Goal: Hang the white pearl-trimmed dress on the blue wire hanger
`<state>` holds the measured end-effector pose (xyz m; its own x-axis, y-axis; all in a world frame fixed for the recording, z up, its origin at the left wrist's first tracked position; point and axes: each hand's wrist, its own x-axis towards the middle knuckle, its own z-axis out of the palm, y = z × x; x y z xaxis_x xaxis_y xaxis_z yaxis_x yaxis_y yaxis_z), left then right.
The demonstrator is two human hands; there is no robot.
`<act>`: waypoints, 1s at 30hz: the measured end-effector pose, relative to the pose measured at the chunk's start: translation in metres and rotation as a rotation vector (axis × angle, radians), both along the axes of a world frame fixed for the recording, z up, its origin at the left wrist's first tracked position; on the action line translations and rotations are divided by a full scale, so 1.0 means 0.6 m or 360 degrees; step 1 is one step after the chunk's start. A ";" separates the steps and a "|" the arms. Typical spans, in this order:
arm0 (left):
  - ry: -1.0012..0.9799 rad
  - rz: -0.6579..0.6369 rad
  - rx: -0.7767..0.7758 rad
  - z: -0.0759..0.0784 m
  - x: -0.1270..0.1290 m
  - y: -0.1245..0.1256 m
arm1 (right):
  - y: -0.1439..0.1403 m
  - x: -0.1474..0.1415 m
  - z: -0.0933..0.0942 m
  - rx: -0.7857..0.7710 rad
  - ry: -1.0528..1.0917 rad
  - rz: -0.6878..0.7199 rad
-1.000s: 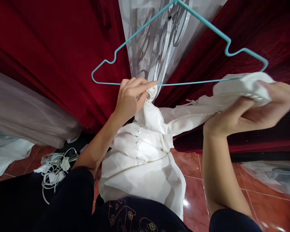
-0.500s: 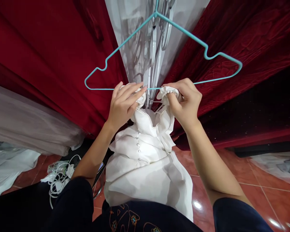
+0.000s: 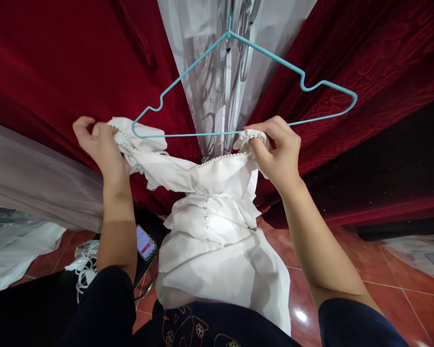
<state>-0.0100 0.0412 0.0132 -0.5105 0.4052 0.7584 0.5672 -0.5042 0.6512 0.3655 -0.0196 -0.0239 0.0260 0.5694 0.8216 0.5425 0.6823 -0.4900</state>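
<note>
A white dress with a pearl-trimmed neckline and a row of small buttons hangs down in front of me. My left hand grips the dress's left shoulder edge, stretched out around the left end of a light blue hanger. That end of the hanger overlaps the fabric. Gathered white fabric and the hanger's lower bar are pinched together in my right hand, right of centre. The hanger is upright, and its right end is bare of fabric.
Dark red gowns hang at left and right, with a white garment between them. A phone with a lit screen and white cables lie on a dark surface at lower left. The floor has reddish tiles.
My left hand has moved left from the hanger's middle, pulling the dress's shoulder and neckline wide to the hanger's left end. My right hand has stayed nearly in place. The hanger dipped slightly.
</note>
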 end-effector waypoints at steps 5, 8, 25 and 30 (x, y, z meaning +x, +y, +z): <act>0.0322 -0.0256 0.0080 0.086 0.061 0.018 | -0.003 -0.001 0.003 0.0028 -0.0007 0.0035; 0.0541 -0.0469 -0.0210 0.118 0.096 0.025 | -0.005 -0.002 0.001 0.0022 -0.0002 0.0026; 0.1830 -0.0616 -0.0601 -0.043 0.285 -0.104 | -0.015 -0.006 -0.011 0.0012 -0.0038 -0.0033; 0.1841 -0.0537 -0.0523 -0.039 0.289 -0.104 | -0.021 0.020 -0.015 0.0296 -0.0027 -0.0270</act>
